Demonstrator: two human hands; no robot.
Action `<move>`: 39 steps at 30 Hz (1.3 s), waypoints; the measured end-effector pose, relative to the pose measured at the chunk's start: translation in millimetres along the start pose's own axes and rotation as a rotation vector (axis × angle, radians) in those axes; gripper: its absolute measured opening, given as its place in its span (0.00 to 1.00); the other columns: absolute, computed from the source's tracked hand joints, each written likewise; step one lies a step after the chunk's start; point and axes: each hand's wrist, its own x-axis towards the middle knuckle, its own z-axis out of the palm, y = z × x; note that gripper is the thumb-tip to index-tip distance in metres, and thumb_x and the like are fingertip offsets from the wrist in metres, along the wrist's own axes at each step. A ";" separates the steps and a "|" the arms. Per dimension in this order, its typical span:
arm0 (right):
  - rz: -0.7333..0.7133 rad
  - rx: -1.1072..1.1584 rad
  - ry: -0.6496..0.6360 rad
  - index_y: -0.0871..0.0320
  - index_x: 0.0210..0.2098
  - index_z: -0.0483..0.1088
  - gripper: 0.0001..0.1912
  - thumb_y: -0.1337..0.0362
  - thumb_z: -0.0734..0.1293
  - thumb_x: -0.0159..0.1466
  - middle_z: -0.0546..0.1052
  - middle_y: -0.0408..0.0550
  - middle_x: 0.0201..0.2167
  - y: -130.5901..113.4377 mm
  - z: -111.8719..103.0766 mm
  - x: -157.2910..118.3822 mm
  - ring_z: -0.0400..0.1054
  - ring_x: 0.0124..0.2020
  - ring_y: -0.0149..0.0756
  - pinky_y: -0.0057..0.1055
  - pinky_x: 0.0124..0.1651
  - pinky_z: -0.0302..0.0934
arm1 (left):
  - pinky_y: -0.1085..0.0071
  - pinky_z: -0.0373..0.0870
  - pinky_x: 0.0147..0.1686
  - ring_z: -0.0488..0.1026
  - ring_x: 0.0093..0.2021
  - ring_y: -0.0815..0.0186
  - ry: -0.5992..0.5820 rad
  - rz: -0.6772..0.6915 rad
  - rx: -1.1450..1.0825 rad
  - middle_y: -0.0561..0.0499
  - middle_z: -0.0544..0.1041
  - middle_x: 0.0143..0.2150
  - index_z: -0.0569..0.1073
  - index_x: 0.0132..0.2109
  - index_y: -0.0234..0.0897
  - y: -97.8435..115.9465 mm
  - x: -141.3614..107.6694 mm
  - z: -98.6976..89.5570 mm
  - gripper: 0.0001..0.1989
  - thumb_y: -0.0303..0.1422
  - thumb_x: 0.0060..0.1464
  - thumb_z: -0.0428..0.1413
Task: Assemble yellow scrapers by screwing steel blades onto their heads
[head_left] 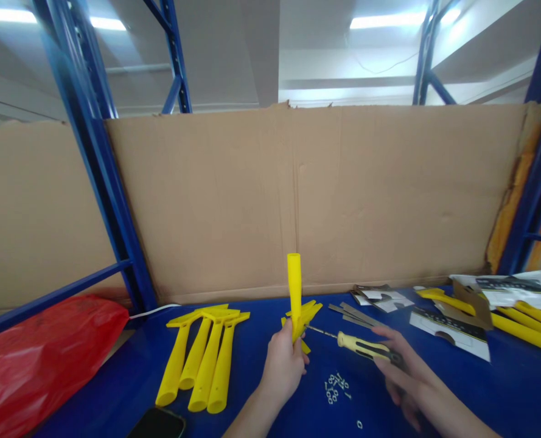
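My left hand is closed around a yellow T-shaped scraper handle, its hollow tube end pointing up. More yellow plastic shows just behind its lower end; whether it is the same piece I cannot tell. In my right hand is a screwdriver with a cream and black grip. The screwdriver's shaft points left, its tip at the head of the yellow handle. Whether the tip sits in a screw is too small to see. Below, between both hands, lie several small screws and nuts on the blue tabletop.
Several yellow T-shaped handles lie side by side at left, near a dark phone and a red plastic bag. Thin metal strips, printed cartons and more yellow tubes lie at right. Cardboard stands behind.
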 end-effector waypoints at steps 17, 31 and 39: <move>-0.029 0.013 -0.008 0.48 0.52 0.53 0.34 0.47 0.68 0.49 0.68 0.37 0.27 1.7 1.5 -3.1 0.57 0.13 0.22 0.18 0.08 0.52 | 0.81 0.67 0.15 0.70 0.21 0.76 0.000 0.005 -0.023 0.47 0.73 0.39 0.66 0.45 0.32 1.0 -0.7 -0.8 0.11 0.21 0.57 0.44; -0.002 -0.033 -0.084 0.48 0.50 0.53 0.31 0.45 0.65 0.53 0.63 0.29 0.16 1.6 -0.6 -1.7 0.48 0.07 0.20 0.18 0.08 0.51 | 0.82 0.66 0.14 0.68 0.19 0.77 -0.002 0.010 -0.015 0.49 0.72 0.37 0.65 0.44 0.33 -2.6 0.8 2.0 0.11 0.20 0.57 0.43; -0.031 -0.172 -0.097 0.55 0.39 0.61 0.26 0.41 0.63 0.51 0.60 0.31 0.13 9.8 -6.3 7.5 0.51 0.07 0.23 0.21 0.08 0.47 | 0.82 0.66 0.14 0.68 0.19 0.76 -0.012 0.034 0.002 0.50 0.71 0.34 0.65 0.44 0.33 1.9 -0.7 -0.6 0.11 0.21 0.57 0.42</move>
